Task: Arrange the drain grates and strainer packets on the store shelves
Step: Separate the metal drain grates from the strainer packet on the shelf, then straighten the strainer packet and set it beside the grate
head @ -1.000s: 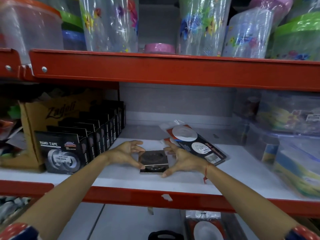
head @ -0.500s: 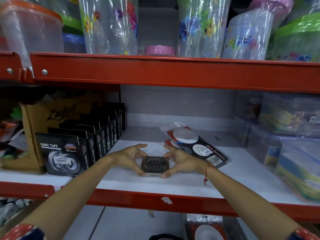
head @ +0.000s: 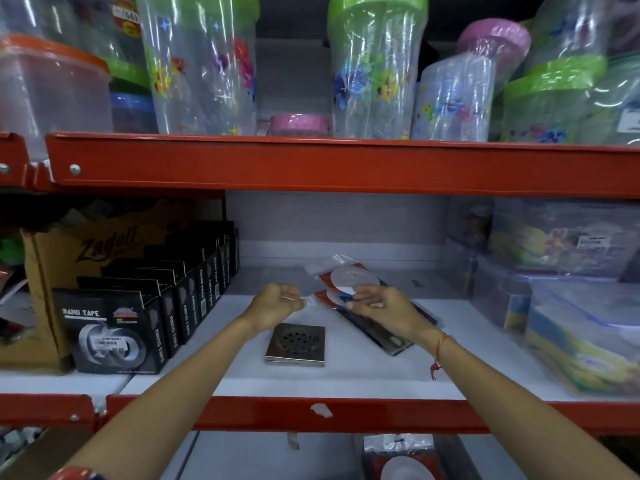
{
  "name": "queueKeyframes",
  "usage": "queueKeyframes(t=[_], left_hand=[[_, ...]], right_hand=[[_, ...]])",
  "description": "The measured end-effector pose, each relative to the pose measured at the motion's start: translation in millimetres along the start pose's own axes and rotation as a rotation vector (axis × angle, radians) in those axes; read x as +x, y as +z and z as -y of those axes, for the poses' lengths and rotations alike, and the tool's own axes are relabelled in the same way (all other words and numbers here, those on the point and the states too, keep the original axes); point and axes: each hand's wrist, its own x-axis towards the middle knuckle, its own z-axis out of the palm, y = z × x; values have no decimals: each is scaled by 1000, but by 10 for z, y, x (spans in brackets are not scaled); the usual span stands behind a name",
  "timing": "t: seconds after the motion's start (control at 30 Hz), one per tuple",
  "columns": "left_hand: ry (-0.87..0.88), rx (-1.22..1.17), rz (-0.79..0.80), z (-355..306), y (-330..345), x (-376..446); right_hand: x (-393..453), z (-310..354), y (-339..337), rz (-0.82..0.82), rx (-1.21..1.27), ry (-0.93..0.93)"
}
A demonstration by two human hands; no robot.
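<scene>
A square steel drain grate (head: 295,344) with a round perforated centre lies flat near the front of the white shelf (head: 346,379). Behind it, to the right, strainer packets (head: 351,278) with red, black and white cards lie overlapped at an angle. My right hand (head: 381,306) rests on these packets, and its fingers pinch the near packet's top edge. My left hand (head: 277,304) hovers just behind the grate with its fingers curled, next to the packet's clear plastic corner. Whether it grips that corner is unclear. Neither hand touches the grate.
Black nano tape boxes (head: 107,327) stand in a row at the left, in front of a cardboard box (head: 79,251). Wrapped plastic containers (head: 571,306) fill the right side. A red beam (head: 311,164) above carries jars. Another strainer packet (head: 398,460) lies on the shelf below.
Both hands have let go of the drain grate, which now lies on the shelf. They moved back and up, and the right one went onto the strainer packets.
</scene>
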Motion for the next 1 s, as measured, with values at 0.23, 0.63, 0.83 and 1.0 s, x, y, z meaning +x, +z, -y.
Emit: queueKeyframes(t=[0.23, 0.63, 0.83, 1.0], left_hand=[[-327, -284, 6, -265, 519, 221], [-503, -461, -57, -518, 1045, 463], [-516, -489, -144, -468, 1142, 519], [-503, -464, -39, -512, 1263, 450]], right_hand=[[191, -511, -607, -306, -129, 198], [525, -907, -883, -6, 214, 452], [476, -932, -988, 175, 314, 538], [373, -986, -1104, 188, 472, 561]])
